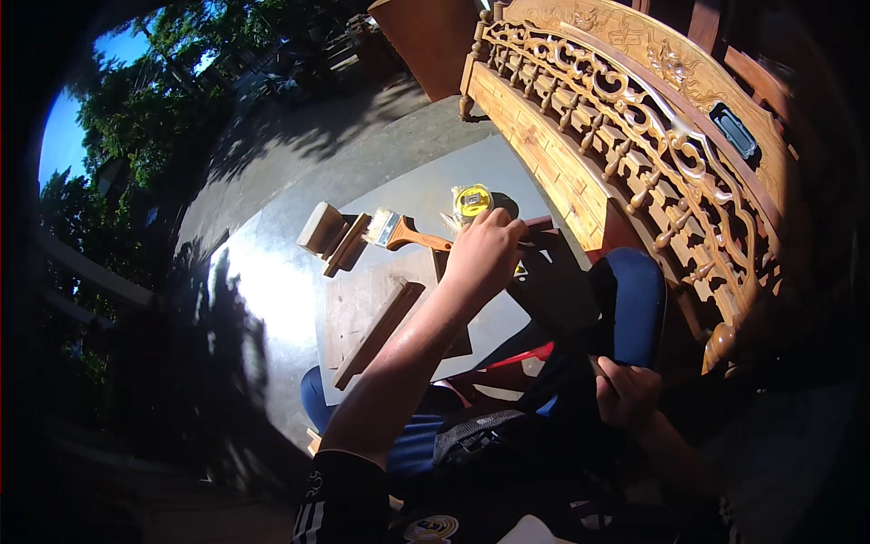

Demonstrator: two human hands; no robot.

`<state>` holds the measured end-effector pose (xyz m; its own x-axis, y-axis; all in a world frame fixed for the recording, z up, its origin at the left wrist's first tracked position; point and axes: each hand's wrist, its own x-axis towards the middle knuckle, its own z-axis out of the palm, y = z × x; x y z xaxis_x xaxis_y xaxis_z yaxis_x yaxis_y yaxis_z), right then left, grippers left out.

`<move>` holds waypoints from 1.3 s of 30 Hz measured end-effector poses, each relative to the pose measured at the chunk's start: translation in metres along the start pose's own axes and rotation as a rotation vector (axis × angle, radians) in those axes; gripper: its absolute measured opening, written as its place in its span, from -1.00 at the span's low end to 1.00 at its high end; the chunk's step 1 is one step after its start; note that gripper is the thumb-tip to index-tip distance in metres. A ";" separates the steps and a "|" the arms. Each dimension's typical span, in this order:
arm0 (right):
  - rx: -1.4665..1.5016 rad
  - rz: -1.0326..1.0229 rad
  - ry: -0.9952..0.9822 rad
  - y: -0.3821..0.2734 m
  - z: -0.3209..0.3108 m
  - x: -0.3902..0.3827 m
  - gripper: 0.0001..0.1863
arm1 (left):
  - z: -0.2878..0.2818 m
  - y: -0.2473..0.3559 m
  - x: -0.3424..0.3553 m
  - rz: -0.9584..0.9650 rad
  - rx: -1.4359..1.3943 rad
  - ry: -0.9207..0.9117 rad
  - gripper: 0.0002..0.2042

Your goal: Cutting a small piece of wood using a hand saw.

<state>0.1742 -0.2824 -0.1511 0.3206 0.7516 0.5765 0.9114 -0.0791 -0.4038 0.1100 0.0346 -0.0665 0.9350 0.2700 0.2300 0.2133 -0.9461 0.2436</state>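
Observation:
My left hand [489,249] reaches over the grey tabletop [444,168], fingers bent downward beside a round yellow-topped item [472,201] with clear wrapping around it. Whatever those fingers grip is hidden beneath them. A short reddish-brown piece [540,222] shows just past the fingertips. Left of this hand lies a flat paintbrush [403,233] with pale bristles and a wooden handle, its end close to my wrist. My right hand [627,392] is closed low by my knee; a thin dark edge shows at its fingers, too shadowed to name.
A wooden block [322,227] and a grooved wood strip [347,245] lie left of the brush. Under my left forearm are a flat board [362,295] and a wood strip [379,331]. A carved wooden bench [580,195] stands along the right, a dark oblong device [734,131] on it.

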 end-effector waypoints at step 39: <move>1.513 0.303 -0.125 -0.034 0.101 0.216 -0.72 | -0.017 0.031 -0.127 -0.381 -0.022 0.364 -0.70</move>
<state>0.1866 -0.0511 -0.0850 0.3454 0.8846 0.3133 -0.3085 0.4223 -0.8523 -0.0064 -0.0264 -0.0722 0.6323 0.6424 0.4330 0.5090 -0.7658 0.3929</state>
